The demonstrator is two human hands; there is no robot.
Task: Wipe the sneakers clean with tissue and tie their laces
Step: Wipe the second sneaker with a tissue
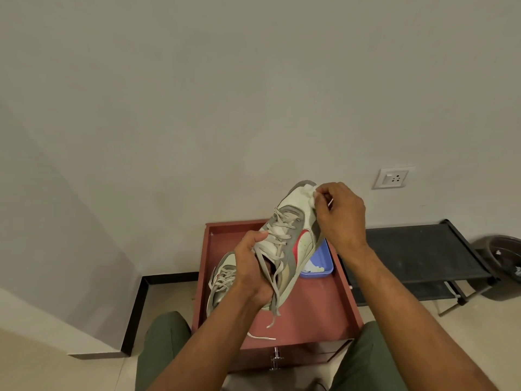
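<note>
The raised sneaker (pixel 290 238) is gripped at its opening by the left hand (pixel 251 266) for steadiness; tissue (pixel 310 193) is pinched by the right hand (pixel 338 213) against the toe for wiping.

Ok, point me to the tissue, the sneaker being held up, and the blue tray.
tissue (pixel 309 193), head view, the wad at the toe.
held sneaker (pixel 293 238), head view, its side panel.
blue tray (pixel 324 259), head view, its right wall.

Plain grey wall (pixel 225 94) with socket (pixel 392 178), tiled floor (pixel 42 371), black rack (pixel 417 249).
</note>
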